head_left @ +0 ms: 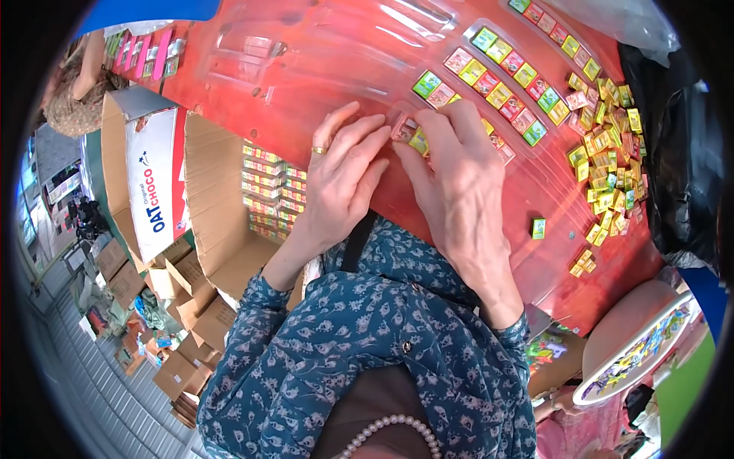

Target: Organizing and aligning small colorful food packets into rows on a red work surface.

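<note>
A small yellow box [418, 142] was pinched between thumb and forefinger of the right hand [468, 180], while the left hand [338, 172] was held half-curled just beside it, its grip impossible to tell. Loose boxes [608, 164] were heaped on the red tabletop [619, 283], right of both hands.

The table [550, 291] lies before the person, whose left hand [344, 161] and right hand [466, 183] are over its near side, at a row of small boxes [419, 141]. Farther across the table lie other filled rows [501, 92]. On the table's right part are a heap of boxes [608, 161] and (apart from the heap) one loose box [539, 228]. A plastic bag [684, 138] lies along the table's right edge, a basin [619, 325] off its near right corner. Left of the table's near side stands an open carton [208, 145], with packed rows [274, 187] inside.
</note>
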The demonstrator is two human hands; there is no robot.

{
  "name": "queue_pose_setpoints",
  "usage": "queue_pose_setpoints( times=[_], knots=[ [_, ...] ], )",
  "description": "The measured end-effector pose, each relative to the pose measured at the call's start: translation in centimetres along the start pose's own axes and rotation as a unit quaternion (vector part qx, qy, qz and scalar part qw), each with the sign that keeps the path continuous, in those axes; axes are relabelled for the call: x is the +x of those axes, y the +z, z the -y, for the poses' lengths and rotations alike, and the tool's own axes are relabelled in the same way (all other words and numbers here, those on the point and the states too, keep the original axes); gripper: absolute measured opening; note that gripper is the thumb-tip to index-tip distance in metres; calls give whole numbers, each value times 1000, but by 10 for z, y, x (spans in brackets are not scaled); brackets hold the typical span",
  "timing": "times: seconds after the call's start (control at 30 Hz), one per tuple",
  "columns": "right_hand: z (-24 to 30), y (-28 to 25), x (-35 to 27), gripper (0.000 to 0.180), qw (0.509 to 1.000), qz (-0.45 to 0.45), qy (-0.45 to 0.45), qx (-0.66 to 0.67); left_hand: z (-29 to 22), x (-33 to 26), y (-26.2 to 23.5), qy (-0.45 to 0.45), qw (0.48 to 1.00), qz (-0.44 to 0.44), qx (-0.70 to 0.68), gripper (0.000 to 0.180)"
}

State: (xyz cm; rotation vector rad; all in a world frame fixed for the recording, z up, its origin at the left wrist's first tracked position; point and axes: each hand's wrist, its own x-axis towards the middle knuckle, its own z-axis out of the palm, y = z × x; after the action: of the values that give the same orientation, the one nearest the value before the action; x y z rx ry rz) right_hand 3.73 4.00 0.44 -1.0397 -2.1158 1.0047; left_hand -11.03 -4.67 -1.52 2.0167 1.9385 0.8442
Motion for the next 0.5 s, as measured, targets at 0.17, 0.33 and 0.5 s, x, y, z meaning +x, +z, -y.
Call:
queue_pose_setpoints(
  times=[0.17,0.33,0.5],
  knots=[
    [-6,14,3,27,999,7,10,-51,3,17,6,8,997,-70,-12,31],
    [-6,15,2,29,999,18,30,-17,7,22,11,20,997,-72,-4,26],
    [1,-7,-6,29,996,3,79,45,13,22,19,40,994,-102,28,27]
  ],
)
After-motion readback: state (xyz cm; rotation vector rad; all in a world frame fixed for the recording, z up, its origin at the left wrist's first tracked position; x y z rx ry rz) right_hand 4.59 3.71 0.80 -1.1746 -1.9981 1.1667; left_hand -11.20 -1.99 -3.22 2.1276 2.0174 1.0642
